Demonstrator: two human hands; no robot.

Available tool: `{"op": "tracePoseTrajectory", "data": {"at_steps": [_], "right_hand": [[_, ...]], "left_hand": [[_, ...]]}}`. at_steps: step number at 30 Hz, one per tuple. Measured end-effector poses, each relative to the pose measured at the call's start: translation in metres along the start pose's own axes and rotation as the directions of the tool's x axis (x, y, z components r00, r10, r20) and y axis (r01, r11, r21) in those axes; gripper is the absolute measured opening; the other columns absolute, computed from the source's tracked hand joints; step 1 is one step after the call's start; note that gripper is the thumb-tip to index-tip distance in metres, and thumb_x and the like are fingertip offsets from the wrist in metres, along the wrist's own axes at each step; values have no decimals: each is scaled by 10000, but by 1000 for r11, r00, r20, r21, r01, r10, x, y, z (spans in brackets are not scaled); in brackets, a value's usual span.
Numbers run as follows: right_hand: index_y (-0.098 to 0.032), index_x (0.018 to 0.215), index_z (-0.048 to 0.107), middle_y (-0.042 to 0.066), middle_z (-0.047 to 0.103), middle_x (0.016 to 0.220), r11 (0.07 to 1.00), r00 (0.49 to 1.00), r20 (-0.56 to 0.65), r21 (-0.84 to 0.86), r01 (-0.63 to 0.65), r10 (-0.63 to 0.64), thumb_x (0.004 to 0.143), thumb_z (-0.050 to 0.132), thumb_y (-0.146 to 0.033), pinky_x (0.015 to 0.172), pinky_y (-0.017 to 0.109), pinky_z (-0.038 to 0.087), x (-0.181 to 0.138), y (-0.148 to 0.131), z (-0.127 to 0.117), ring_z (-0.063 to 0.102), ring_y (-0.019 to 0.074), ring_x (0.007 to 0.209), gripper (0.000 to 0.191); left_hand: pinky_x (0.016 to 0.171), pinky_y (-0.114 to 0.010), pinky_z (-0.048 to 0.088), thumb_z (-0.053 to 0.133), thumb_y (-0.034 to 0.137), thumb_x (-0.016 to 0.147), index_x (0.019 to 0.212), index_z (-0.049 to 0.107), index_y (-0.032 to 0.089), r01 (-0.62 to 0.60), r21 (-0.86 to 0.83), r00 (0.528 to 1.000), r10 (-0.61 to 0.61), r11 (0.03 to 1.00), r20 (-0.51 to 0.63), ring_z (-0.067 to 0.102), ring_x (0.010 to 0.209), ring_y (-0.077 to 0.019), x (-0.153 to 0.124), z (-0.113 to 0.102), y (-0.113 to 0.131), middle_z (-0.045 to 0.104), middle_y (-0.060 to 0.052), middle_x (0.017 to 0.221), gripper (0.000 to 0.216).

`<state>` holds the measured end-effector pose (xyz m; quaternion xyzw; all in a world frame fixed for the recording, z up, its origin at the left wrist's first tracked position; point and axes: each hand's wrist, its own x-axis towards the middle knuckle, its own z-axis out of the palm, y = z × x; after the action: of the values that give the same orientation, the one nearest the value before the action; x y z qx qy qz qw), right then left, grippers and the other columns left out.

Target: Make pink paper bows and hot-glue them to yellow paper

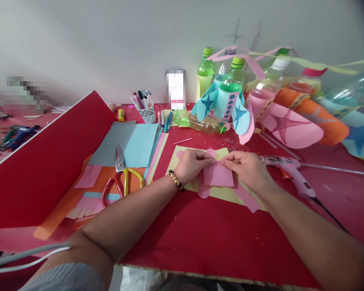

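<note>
My left hand (191, 165) and my right hand (244, 167) meet over the middle of the red table. Between their fingertips they pinch the top edge of a small pink paper square (219, 176), one hand at each side. Beneath it lies a pale yellow paper sheet (177, 161) with pink paper pieces on it. A pink strip (245, 198) sticks out toward the lower right, and a rounded pink piece (204, 191) shows below the square. Just right of my right hand lies a white and pink glue gun (301, 178) with an orange trigger.
Large scissors (121, 178) with red and yellow handles rest on coloured paper sheets (130, 141) at left. A red board (48, 161) leans beside them. Behind stand a pen cup (147, 114), a lying plastic bottle (200, 122) and several decorated bottle rockets (227, 97).
</note>
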<state>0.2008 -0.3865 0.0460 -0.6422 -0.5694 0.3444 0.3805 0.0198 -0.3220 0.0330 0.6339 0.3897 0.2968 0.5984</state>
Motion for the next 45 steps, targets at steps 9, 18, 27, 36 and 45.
{"op": "tracePoseTrajectory", "data": {"at_steps": [9,18,27,36,45], "right_hand": [[-191,770,704,34,691,718,991,999,-35,131,-15,20,733,683,-470,578,290,440,5,10,0,585,165,630,282],[-198,765,707,30,690,713,990,998,-49,141,-31,38,724,695,-461,574,293,443,7,18,-1,582,164,616,266],[-193,746,704,29,691,692,975,995,-58,211,-65,78,700,725,-429,552,278,438,8,11,-1,574,150,593,242],[-203,761,706,31,692,722,975,995,-46,211,-73,85,712,717,-434,576,288,443,7,13,0,583,155,630,236],[-206,778,720,27,704,735,984,997,-39,170,-54,61,743,692,-443,582,280,444,5,10,-1,589,154,633,241]], "left_hand": [[620,-226,459,731,351,689,755,724,149,27,-103,999,-30,994,-31,572,651,-110,4,-1,-3,696,-41,772,213],[608,-219,444,743,354,674,755,724,139,9,-95,999,-13,995,-39,558,640,-103,4,-2,-5,686,-34,743,230],[564,-223,437,753,342,665,731,708,127,55,-141,996,-63,988,-56,528,559,-85,5,-2,-4,653,-28,654,229],[663,-232,468,753,334,683,818,732,146,17,-179,999,-23,984,-32,586,693,-106,5,0,-6,704,-52,809,232],[732,-269,490,752,318,689,818,753,156,10,-204,999,-18,979,-36,616,761,-134,4,0,-6,727,-78,879,208]]}}
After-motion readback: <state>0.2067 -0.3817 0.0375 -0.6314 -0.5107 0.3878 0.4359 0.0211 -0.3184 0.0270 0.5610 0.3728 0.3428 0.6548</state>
